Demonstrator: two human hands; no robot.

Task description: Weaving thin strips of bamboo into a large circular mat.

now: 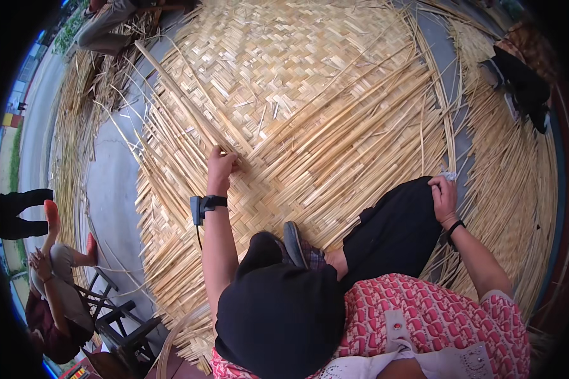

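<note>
A large woven mat (284, 57) of pale split-cane strips spreads out in front of me, with long loose strips (360, 139) lying slantwise across its near half. My left hand (221, 167) is closed at the middle of the mat, fingers pinched on the near end of a long strip (177, 95) that runs away to the far left. My right hand (444, 197) is at my right knee, its fingers curled over the edge of the black cloth (395, 221). A small whitish piece (447, 176) shows at its fingertips; what exactly they grip is unclear.
My shoe (295, 243) stands on the mat's near part. More strips (506, 170) lie in a wide spread at the right, and a bundle (76, 107) lies at the far left. People sit at the left and far edges, one on a dark stool (123, 328).
</note>
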